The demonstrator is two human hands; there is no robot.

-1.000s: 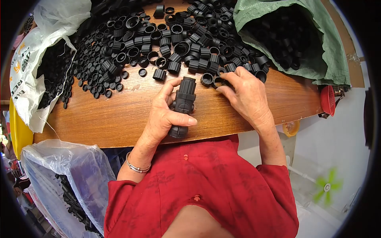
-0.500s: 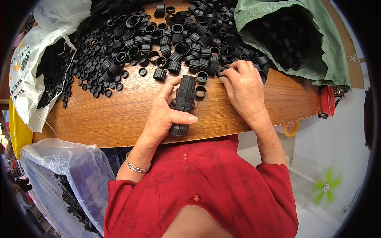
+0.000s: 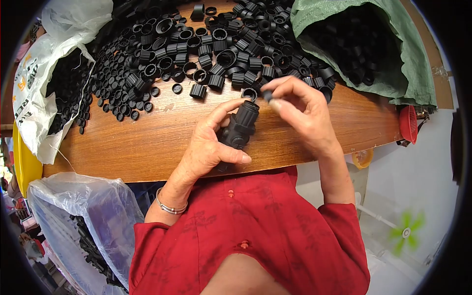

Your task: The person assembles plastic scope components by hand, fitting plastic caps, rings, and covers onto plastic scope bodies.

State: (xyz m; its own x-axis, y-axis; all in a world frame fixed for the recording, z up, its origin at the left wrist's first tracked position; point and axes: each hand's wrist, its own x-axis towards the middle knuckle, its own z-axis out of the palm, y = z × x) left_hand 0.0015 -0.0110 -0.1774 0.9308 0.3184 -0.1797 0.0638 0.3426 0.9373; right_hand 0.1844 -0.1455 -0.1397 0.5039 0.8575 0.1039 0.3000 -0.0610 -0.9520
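My left hand [image 3: 204, 147] is wrapped round a black plastic scope-like tube [image 3: 241, 129], held tilted with its open end up and to the right. Its lower end is partly hidden by my thumb. Between the thumb and fingertips of my right hand [image 3: 309, 115] is a small black ring-shaped part [image 3: 267, 95], blurred and held just apart from the tube's upper end. A loose ribbed black ring [image 3: 250, 93] lies on the table behind the tube. Farther back spreads a heap of ribbed black rings [image 3: 238, 58].
Small round black caps [image 3: 120, 81] cover the table's [image 3: 128, 157] left part. A white sack [image 3: 30, 98] of black pieces stands left, a green sack [image 3: 415, 73] right. Below left hangs a clear plastic bag [image 3: 105, 201]. A red basket [image 3: 407, 124] and a green fan [image 3: 406, 232] are on the right.
My right hand has lifted from the edge of the heap and come left toward the tube, carrying the small black ring-shaped part. The tube has tilted to the right in my left hand.
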